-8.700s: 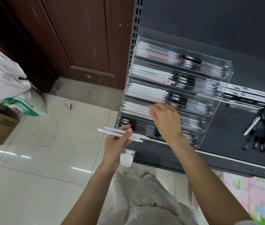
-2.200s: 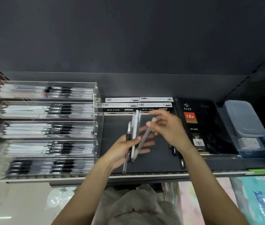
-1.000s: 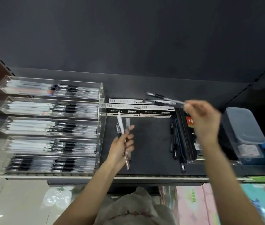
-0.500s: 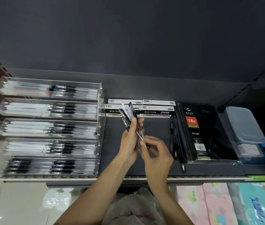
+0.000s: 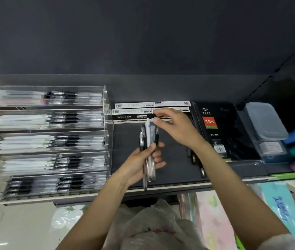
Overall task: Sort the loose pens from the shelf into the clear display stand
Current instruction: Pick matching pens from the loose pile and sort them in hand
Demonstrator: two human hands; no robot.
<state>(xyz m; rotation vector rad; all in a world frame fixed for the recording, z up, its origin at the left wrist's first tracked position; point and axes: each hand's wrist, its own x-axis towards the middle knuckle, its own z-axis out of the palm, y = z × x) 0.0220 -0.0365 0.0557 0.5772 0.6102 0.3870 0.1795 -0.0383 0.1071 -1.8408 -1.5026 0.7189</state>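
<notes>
Head view — left hand (image 5: pixel 139 163) gripping pens (image 5: pixel 149 141), right hand (image 5: pixel 175 129) loose-fingered before pen boxes (image 5: pixel 132 114) — diary (image 5: pixel 215 130) alongside

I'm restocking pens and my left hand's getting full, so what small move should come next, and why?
Probably carry the bundle of pens in the left hand left to the clear display stand and start slotting. It already grips several, while the right hand hovers over the pen boxes.

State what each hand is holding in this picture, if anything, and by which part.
The left hand grips a bunch of pens around the middle of their barrels. The right hand is blurred above them; whether its fingertips pinch a pen cannot be told.
</notes>
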